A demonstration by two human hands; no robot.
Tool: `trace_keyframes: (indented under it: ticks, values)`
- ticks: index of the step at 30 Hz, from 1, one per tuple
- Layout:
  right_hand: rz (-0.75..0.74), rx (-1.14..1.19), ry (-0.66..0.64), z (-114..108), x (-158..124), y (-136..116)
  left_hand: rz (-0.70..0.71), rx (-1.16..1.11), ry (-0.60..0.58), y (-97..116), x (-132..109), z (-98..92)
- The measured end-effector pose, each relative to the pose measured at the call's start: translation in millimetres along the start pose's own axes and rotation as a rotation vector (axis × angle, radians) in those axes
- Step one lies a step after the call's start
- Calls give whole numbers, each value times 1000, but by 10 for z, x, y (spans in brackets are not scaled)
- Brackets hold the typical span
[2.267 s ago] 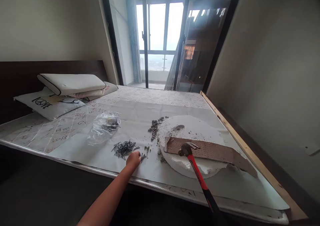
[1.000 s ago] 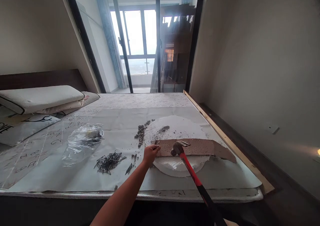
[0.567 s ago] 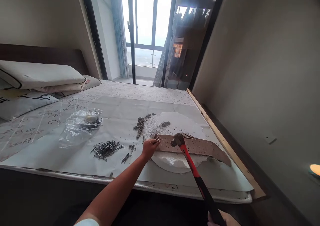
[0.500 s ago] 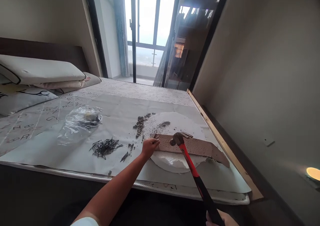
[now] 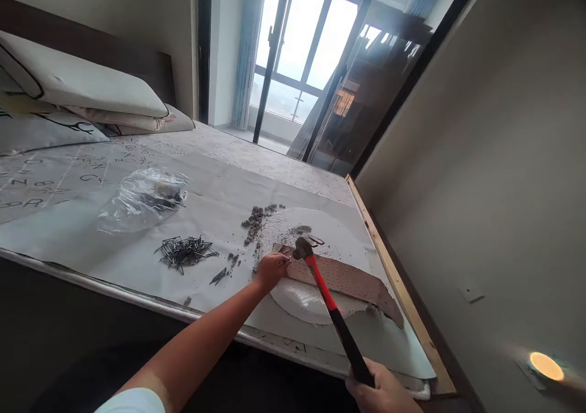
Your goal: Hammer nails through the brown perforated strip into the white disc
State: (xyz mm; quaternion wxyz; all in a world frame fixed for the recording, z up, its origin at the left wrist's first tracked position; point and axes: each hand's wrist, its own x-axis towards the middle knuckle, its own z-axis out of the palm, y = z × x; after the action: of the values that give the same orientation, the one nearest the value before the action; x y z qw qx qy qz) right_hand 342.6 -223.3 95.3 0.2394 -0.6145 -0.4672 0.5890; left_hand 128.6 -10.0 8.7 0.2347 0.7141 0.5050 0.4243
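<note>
My right hand [image 5: 382, 388] grips the black lower handle of a claw hammer [image 5: 327, 288], whose upper handle is red. The hammer's head is over the left part of a brown strip [image 5: 345, 276] dotted with small holes. At the strip's left end my left hand [image 5: 271, 271] is closed in a pinch on what looks like a nail, mostly covered by the fingers. The hammer head is close to these fingertips. Beneath the strip lies a round white slab [image 5: 327, 221]. To the left are a heap of dark nails [image 5: 185, 252] and a few loose nails [image 5: 220, 276].
Grey crumbs [image 5: 253, 224] lie beside the slab on a pale sheet [image 5: 220, 184] over a mattress. A clear plastic bag [image 5: 141, 199] with dark contents sits left. A wooden rail [image 5: 389, 260] runs along the right edge, near the wall. Pillows [image 5: 91, 83] are at far left.
The view has tilted and shifted. The hammer has come left and closer to my left fingertips, and more of my right hand shows. My left hand stays at the strip's end.
</note>
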Motion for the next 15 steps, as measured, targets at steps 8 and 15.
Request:
trace_keyframes:
  ticks: [8,15]
  values:
    - [-30,-88,-42,-2,118,-65,21,65,22,-60,-56,52]
    - [-8,-78,0,-9,156,-112,20,22,36,-82,-85,70]
